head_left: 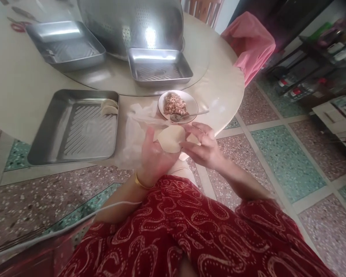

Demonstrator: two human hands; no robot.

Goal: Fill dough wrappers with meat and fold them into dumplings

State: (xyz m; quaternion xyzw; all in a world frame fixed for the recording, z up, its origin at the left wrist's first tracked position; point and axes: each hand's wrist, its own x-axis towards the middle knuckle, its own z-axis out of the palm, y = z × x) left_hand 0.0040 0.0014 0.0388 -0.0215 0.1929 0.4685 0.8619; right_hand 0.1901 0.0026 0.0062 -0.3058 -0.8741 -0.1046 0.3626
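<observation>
A round, pale dumpling wrapper (171,139) lies across the fingers of my left hand (158,161), which is turned palm up with the thumb raised beside it. At the wrapper's right edge, my right hand (203,148) holds it between thumb and fingertips. More pale dough (192,139) shows between the right fingers; whether it is a separate piece, I cannot tell. Just beyond the hands stands a white plate (162,100) of minced filling (175,104), with a spoon (197,114) resting in it. Folded dumplings (109,107) sit in the right back corner of a metal tray (60,123).
A crumpled plastic bag (134,132) lies between tray and plate. Two more metal trays (72,65) (161,82) and a big perforated metal basin (109,23) stand farther back. Red scissors (19,26) are at far left. A pink cloth (252,42) hangs beyond the table's right edge.
</observation>
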